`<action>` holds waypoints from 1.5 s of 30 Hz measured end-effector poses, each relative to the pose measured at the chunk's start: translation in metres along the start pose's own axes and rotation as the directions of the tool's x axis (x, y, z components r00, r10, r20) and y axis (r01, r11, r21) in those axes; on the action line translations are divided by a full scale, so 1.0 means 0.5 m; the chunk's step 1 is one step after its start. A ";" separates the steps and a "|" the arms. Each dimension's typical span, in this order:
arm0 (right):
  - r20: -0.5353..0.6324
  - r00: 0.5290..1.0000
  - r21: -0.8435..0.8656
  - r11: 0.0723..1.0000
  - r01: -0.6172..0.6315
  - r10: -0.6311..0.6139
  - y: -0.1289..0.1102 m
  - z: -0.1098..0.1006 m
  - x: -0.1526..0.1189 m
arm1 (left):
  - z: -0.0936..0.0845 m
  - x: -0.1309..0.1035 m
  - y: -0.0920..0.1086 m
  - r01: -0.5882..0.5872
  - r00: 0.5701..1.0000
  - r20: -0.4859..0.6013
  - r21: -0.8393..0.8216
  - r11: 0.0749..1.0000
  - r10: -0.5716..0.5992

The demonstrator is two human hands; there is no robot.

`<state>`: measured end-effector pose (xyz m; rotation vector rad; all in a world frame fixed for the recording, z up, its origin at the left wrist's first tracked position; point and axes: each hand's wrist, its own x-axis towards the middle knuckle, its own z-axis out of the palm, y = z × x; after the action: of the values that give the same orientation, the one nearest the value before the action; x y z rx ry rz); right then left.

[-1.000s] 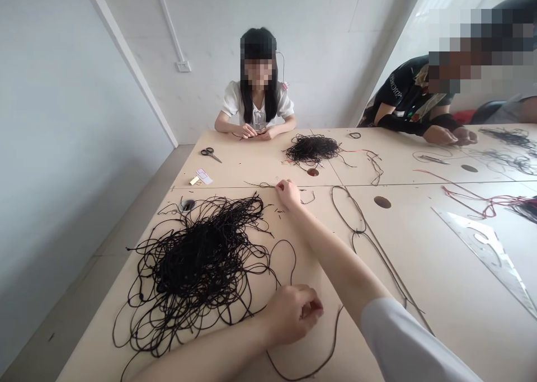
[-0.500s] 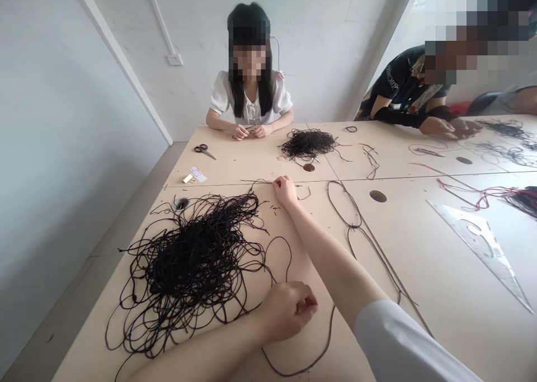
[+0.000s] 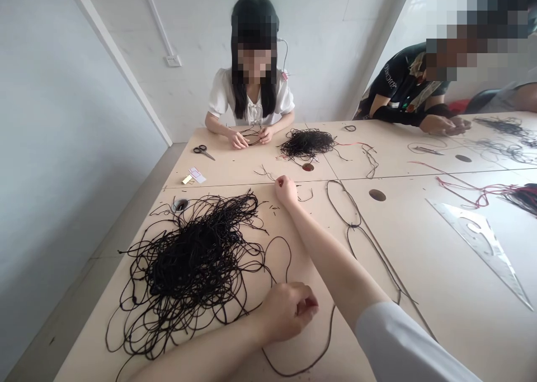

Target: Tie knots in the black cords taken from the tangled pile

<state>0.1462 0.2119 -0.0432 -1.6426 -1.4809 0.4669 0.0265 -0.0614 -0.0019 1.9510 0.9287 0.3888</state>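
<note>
Pale table (image 3: 453, 337), white walls (image 3: 201, 91); black cord heap (image 3: 188, 259) left of the curled left hand (image 3: 289, 312) (can't tell what it holds); right hand (image 3: 286, 191) pinches a thin cord (image 3: 265, 174)

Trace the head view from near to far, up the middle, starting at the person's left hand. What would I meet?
Left hand → right hand → far pile of black cord → pale wall.
</note>
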 end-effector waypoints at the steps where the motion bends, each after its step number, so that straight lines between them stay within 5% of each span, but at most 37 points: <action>1: 0.036 0.999 -0.004 0.999 0.040 -0.040 -0.002 0.001 -0.002 | 0.000 0.000 -0.001 -0.001 1.000 0.001 -0.002 1.000 0.001; 5: 0.103 0.985 -0.017 0.990 0.139 -0.137 -0.004 0.002 -0.005 | 0.002 0.000 -0.004 -0.009 1.000 0.001 0.009 1.000 0.009; 16: 0.074 0.989 -0.089 0.987 0.134 -0.127 -0.013 -0.005 -0.002 | -0.001 0.000 0.001 0.003 1.000 -0.006 0.004 1.000 -0.002; 21: 0.115 0.985 -0.163 0.975 0.148 -0.131 0.003 -0.106 0.016 | -0.004 0.003 0.002 -0.018 1.000 0.002 0.008 1.000 0.018; 26: 0.353 0.926 -0.221 0.950 0.220 -0.133 0.069 -0.239 0.005 | -0.005 0.005 0.004 -0.046 0.999 0.006 0.031 0.998 0.046; 30: 0.437 0.893 -0.261 0.935 0.240 -0.107 0.102 -0.274 -0.042 | -0.007 0.006 0.007 -0.058 0.998 0.003 0.045 0.997 0.058; 37: 0.346 0.930 -0.208 0.957 0.203 -0.121 0.089 -0.284 -0.107 | -0.006 0.007 0.010 -0.040 0.999 -0.012 0.053 0.998 0.041; 45: 0.194 0.981 0.015 1.000 0.004 -0.007 0.047 -0.300 -0.104 | -0.004 0.008 0.008 -0.040 0.999 -0.024 0.054 0.998 0.041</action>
<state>0.2615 0.1141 0.0096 -1.6179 -1.6195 0.6485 0.0298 -0.0582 0.0023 2.0207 0.9256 0.4166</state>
